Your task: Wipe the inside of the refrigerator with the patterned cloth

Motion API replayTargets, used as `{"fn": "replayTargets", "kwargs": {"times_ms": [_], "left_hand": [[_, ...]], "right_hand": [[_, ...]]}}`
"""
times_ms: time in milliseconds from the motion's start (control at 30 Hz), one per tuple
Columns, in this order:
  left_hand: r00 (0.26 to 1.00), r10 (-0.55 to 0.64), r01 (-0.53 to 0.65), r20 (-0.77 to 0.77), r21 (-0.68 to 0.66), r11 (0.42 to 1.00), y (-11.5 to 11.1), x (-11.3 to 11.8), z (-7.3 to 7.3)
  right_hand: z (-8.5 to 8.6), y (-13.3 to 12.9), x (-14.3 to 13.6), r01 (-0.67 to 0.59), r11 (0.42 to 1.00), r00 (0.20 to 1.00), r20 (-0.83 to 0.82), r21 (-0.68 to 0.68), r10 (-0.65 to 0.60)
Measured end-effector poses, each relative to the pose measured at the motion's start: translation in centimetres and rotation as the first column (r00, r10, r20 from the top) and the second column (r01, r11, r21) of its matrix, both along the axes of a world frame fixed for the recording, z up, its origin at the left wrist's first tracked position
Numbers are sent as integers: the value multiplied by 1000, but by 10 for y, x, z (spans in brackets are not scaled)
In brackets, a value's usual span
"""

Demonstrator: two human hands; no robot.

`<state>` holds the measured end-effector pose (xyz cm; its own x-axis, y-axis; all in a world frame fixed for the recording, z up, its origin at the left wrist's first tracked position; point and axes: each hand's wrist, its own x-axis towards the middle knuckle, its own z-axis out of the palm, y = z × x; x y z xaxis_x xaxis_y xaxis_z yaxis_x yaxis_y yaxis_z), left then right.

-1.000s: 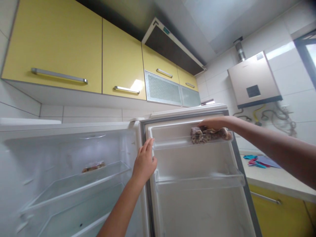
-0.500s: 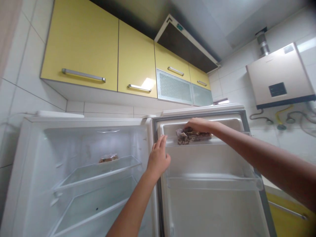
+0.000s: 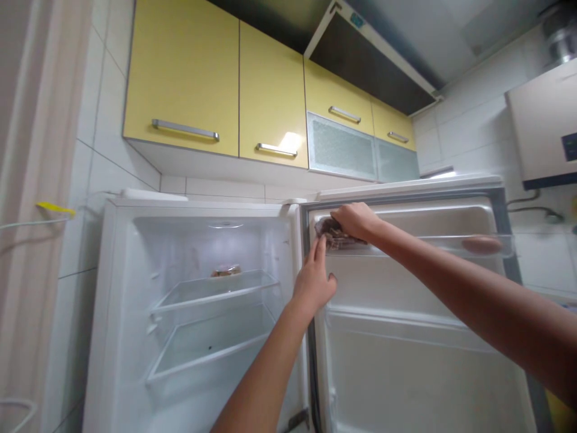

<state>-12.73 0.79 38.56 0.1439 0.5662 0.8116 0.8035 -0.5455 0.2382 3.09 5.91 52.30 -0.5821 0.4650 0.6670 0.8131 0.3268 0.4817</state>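
The right hand [image 3: 357, 220] reaches over the top of the brown patterned cloth [image 3: 345, 239] and appears to be closed on it, though most of its fingers are hidden behind the knuckles. This cloth sits bunched at the hinge-side end of the upper door shelf [image 3: 428, 243], which is a clear bin on the inner side of the open refrigerator door [image 3: 406, 385]. The left hand [image 3: 315, 284] has its fingers straight and near together, with the thumb apart, and it grips nothing. Its fingertips overlap the lower edge of the cloth in the view (whether they really touch it, I cannot tell).

I judge that the step in hand is wiping the inside of this shelf, just now at its corner. For the next move, I think it calls for firm pressure of the cloth into the corner, with the left hand steadying the door.

Below is the lower door shelf [image 3: 406, 329]. To the left stands the open refrigerator compartment [image 3: 180, 252], where a small packet [image 3: 226, 271] lies on the upper glass shelf [image 3: 211, 293]. Yellow wall cabinets [image 3: 184, 66] hang above.
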Motion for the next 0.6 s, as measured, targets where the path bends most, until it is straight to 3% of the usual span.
{"fn": "replayTargets", "kwargs": {"times_ms": [167,333,467,600], "left_hand": [[999,-34,34,0,-73,997,-19,-15,-30],[991,2,19,135,-160,987,-44,-60,-82],[954,86,-8,286,-263,965,-59,-101,-136],[884,172,19,435,-403,915,-71,-128,-183]], "right_hand": [[-11,-13,3,-5,990,998,-56,139,13],[-26,-14,6,-87,920,977,-146,382,152],[-46,-21,-5,-264,760,902,-127,593,412],[-83,-46,-40,-400,595,740,-138,697,658]]}}
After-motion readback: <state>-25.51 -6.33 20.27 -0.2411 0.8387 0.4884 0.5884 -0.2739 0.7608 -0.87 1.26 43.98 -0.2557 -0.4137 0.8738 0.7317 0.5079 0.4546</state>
